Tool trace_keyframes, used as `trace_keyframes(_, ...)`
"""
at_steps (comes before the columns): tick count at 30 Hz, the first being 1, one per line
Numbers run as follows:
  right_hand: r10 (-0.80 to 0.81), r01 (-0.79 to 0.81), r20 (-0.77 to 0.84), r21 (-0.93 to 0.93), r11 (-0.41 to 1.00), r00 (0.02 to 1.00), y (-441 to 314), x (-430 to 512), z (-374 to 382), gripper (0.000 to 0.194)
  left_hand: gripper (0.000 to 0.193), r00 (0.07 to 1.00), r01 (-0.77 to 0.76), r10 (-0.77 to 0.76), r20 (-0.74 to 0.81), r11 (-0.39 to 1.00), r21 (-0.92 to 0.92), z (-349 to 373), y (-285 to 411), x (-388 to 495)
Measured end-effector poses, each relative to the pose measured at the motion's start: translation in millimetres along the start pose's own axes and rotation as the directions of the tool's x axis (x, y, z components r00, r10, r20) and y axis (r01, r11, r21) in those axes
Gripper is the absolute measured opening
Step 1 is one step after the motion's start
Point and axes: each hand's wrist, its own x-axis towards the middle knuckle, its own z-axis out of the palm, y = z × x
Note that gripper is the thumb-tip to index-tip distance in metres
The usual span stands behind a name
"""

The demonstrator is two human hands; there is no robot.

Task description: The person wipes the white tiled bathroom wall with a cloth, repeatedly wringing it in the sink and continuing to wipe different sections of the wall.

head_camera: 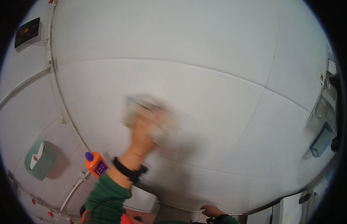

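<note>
Blurred by motion, my left hand [142, 126] is raised in front of the white wall panels [196, 89]. It holds a crumpled, light-coloured cloth [162, 131] with darker patches, against or very near the wall; the blur hides how the fingers lie. A black band circles that wrist, below it a green sleeve. My right hand [211, 210] is low at the bottom edge of the view, away from the wall cloth, with its fingers partly bent and nothing visible in them.
An orange bottle with a purple cap [96, 165] stands beside my left forearm. A green wall holder [40, 161] and a dark-screened panel [27, 32] are at left. White pipes [57, 84] run along the corner. A bluish clear container [321, 140] hangs at right; a white lidded tank [142, 198] is below.
</note>
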Motion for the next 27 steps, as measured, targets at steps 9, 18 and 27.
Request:
trace_keyframes(9, 0.163, -0.163, -0.010, 0.035, 0.986, 0.987, 60.0, -50.8, 22.0, 0.039, 0.051, 0.574, 0.576, -0.682, -0.453, 0.730, -0.369, -49.2, -114.7, 67.1)
trace_keyframes(18, 0.056, -0.054, -0.040, 0.065, 0.996, 0.998, 59.6, -41.4, 25.1, 0.039, 0.056, 0.955, 0.009, 0.016, -0.296, 0.997, 0.082, 14.6, 111.1, 131.6)
trace_keyframes(27, 0.079, -0.068, -0.095, 0.113, 0.991, 0.992, 77.1, -85.5, 12.9, 0.040, 0.045, 0.832, -0.535, 0.554, 0.021, 0.812, -0.234, 31.2, 200.1, 147.3)
